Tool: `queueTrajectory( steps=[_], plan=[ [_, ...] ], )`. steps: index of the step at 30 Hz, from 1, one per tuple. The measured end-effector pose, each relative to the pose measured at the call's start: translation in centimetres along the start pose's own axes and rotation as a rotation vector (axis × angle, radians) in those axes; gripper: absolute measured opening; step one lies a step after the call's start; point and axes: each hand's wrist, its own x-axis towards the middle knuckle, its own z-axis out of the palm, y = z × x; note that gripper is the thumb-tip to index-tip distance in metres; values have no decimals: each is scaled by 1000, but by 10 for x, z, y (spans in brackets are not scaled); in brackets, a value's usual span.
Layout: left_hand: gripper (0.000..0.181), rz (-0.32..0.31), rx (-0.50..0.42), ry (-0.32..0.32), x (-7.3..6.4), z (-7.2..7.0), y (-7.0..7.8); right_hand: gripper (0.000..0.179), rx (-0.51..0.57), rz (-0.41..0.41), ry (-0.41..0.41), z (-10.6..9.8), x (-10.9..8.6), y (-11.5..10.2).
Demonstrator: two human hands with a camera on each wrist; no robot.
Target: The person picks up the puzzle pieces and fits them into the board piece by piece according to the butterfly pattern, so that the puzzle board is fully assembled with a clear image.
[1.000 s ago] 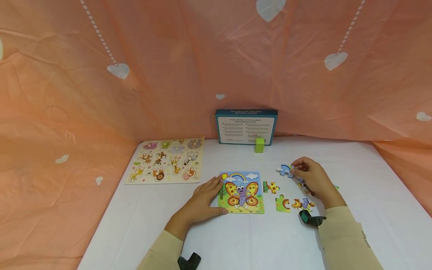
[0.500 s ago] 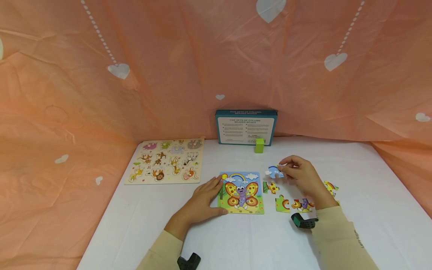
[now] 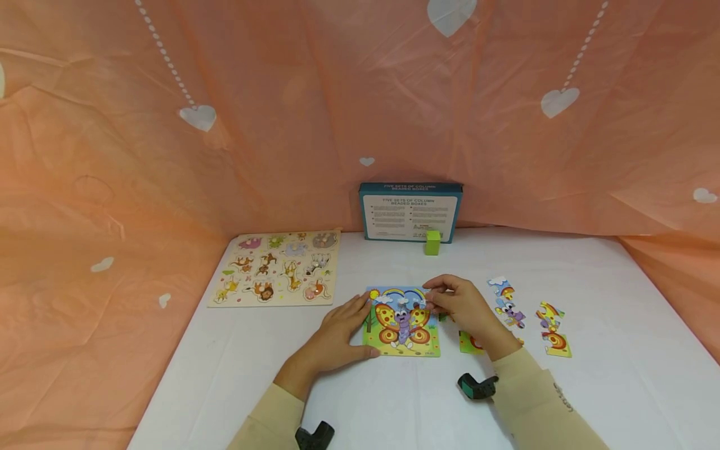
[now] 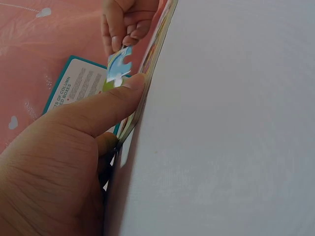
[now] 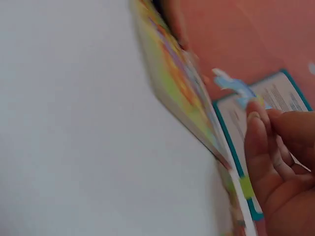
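Observation:
My left hand (image 3: 336, 340) rests at the left side of a square butterfly puzzle board (image 3: 402, 350), its fingers along the left edge and the thumb at the bottom left corner. Between thumb and fingertips my right hand (image 3: 465, 309) pinches a blue puzzle piece (image 3: 415, 296) with a rainbow arc, over the board's top right part. In the left wrist view the piece (image 4: 117, 66) stands out above the board surface. The right wrist view, somewhat blurred, also shows the piece (image 5: 235, 87) apart from the board.
Several loose puzzle pieces (image 3: 557, 344) lie right of the board, some partly hidden by the right hand. An animal peg puzzle (image 3: 275, 281) lies at the back left. Behind stands a teal and white box (image 3: 407, 215) with a green block (image 3: 432, 242) before it.
My right hand has carried the blue puzzle piece leftward from among the loose pieces to above the board. More loose pieces have come into sight. The left hand stays put.

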Motion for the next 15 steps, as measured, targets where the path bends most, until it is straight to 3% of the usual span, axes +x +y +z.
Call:
queueTrajectory(
  steps=[6,15],
  plan=[
    [101,-9,-10,-4,1,0,0,18,100,10,46,24,-1,0],
    [101,-7,-14,-8,1,-1,0,15,94,16,97,42,0,3]
  ],
)
